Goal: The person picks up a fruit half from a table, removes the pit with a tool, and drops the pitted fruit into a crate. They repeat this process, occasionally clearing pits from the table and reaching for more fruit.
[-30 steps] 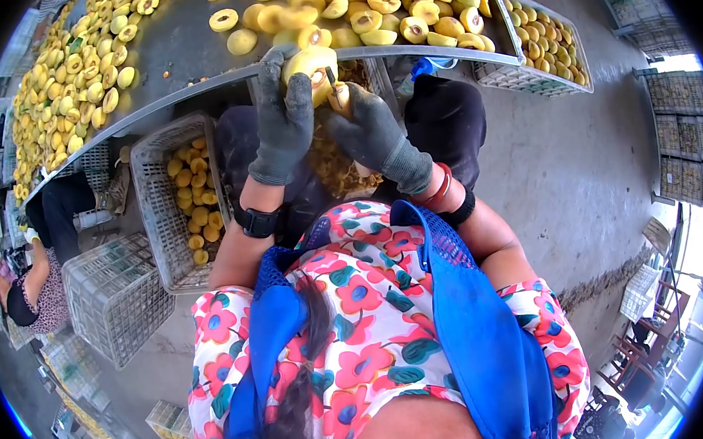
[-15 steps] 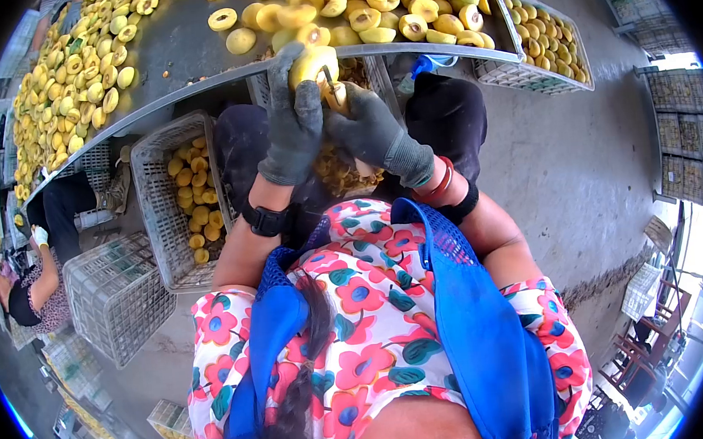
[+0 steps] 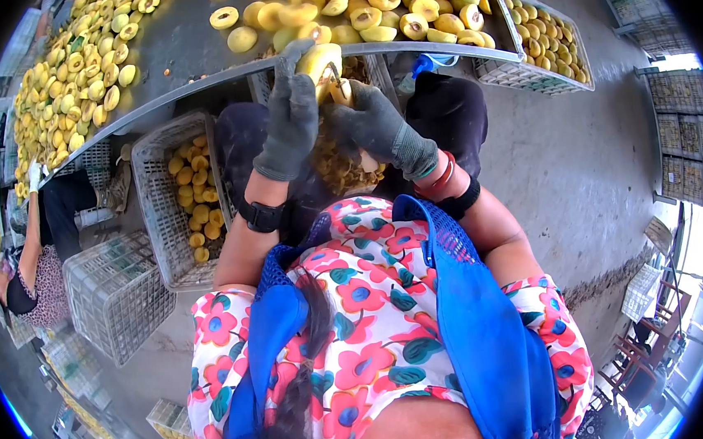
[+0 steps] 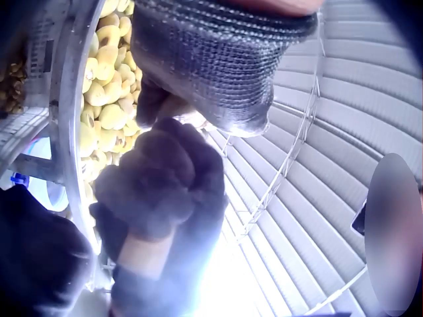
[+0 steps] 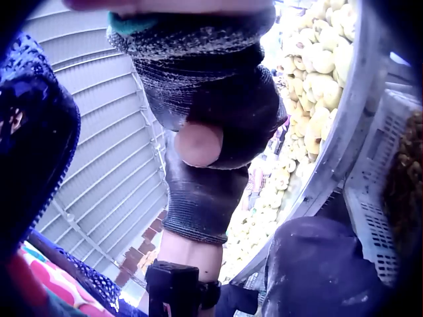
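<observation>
Gloved in dark grey, the left hand (image 3: 288,121) holds a yellow fruit (image 3: 323,60) at the table's near edge, fingers behind it. The right hand (image 3: 376,128), in a matching glove, grips a small tool with a pale handle, whose rounded end (image 3: 369,162) sticks out below the palm; its working end is at the fruit's cut side, partly hidden by the fingers. In the right wrist view the handle end (image 5: 199,144) shows below the right glove (image 5: 211,86). The left wrist view has the left glove (image 4: 205,66) above the right hand (image 4: 158,178).
Fruit halves (image 3: 384,2) cover parts of the metal-edged table (image 3: 182,59). Crates of fruit stand lower left (image 3: 148,211) and at the right (image 3: 530,77). Peelings or scraps (image 3: 339,171) lie between the knees. Another person (image 3: 38,281) sits at the far left.
The fruit and both hands have shifted and tilted slightly while staying together at the table edge. At the far left, the other person's white-gloved hand has risen to the table edge.
</observation>
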Motion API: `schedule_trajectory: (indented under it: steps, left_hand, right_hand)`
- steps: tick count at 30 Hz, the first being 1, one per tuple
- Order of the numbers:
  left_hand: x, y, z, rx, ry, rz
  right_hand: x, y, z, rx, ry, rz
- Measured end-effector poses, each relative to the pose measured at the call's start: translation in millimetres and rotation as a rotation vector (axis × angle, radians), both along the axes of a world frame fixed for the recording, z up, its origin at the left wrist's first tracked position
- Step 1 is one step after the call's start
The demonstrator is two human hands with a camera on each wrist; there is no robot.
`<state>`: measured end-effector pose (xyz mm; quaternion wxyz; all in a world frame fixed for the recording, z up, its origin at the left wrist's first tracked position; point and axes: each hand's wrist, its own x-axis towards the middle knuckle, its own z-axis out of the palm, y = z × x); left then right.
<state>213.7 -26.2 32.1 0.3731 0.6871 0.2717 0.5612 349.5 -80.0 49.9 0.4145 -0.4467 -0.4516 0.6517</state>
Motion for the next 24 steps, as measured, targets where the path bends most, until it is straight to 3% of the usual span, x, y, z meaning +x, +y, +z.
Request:
schedule_trajectory:
  steps: [2,3,6,11,13,15,18,21,24]
  left_hand:
    - [-6,4,11,-0.266,-0.170,-0.143]
    - [-8,3,23,-0.036,0.087,0.010]
    - [-2,-3,30,0.034,0.092,0.116]
    - [7,-7,30,0.159,0.071,0.210]
    - [7,-7,29,0.131,0.024,0.183]
    - [6,-5,25,0.058,-0.036,0.099]
    - [3,-3,20,-0.013,-0.115,0.022]
    - [3,-5,25,-0.004,-0.010,0.047]
    - [-5,-6,27,-0.266,-0.066,-0.097]
  right_hand:
    - [0,-3,10,-0.029,0.012,0.034]
    - [-4,-6,8,0.022,0.001,0.043]
    - [-6,-5,15,0.014,0.018,0.053]
    - [-13,-5,-6,0.350,-0.213,-0.098]
    - [-13,-4,-5,0.340,-0.214,-0.081]
    - [-7,-4,4,0.132,-0.073,0.007]
    - [-2,-5,15,-0.054,-0.046,0.073]
    - [-15,5,-20,0.820,-0.394,-0.188]
    - [-11,-4,-13,0.391,-0.231,-0.031]
